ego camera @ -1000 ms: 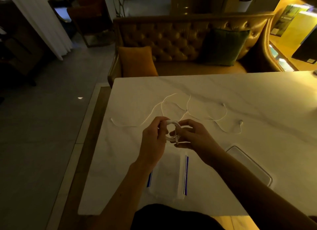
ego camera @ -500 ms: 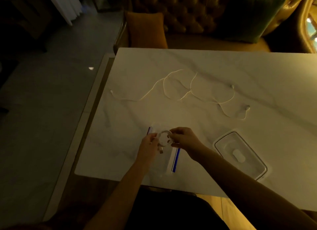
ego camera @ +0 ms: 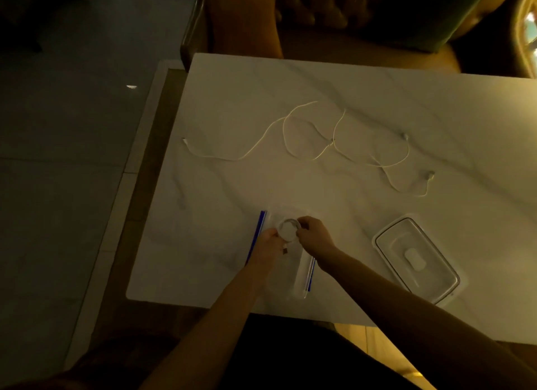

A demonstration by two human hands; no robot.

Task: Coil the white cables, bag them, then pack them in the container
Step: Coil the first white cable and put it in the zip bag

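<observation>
White coiled cable point(ego camera: 287, 230) is being pinched between the left hand point(ego camera: 268, 242) and right hand point(ego camera: 313, 235), over clear zip bags point(ego camera: 302, 276) near the marble table's point(ego camera: 220, 186) front edge. Loose earphones point(ego camera: 334, 141) are lying beyond, a lidded clear container point(ego camera: 418, 259) to the right.

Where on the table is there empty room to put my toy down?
The bare marble beyond the loose earphone cable, and the strip between that cable and the bags, are free. It's crowded near the front edge, where both hands hold the coiled cable, with the container beside them.
</observation>
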